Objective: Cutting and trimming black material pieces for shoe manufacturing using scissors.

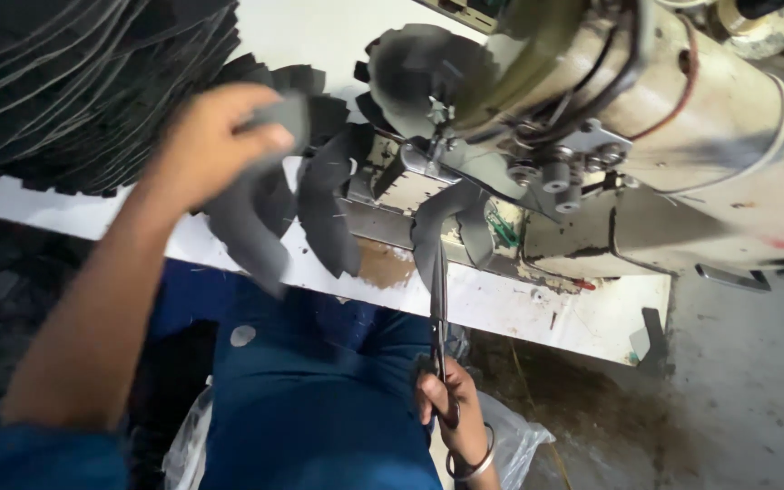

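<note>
Hands working a chain of dark grey cut fabric pieces at an industrial sewing machine.

Left hand, raised over the near edge of the white table, has its fingers closed around one end of the chain, lifting it so the pieces hang off that edge above the person's blue-clad lap. Right hand, low beside the right knee and wearing a bangle, has its fingers closed through the handles of a pair of scissors; the blades point up at the piece dangling from the needle area, and whether they are parted cannot be told. A tall stack of dark pieces fills the table's far left corner. The risk, as it looks: the blurred left hand tugs the chain while the blades sit close, so a cut could land on cloth instead of the joining thread, or pull the work from the machine.
</note>
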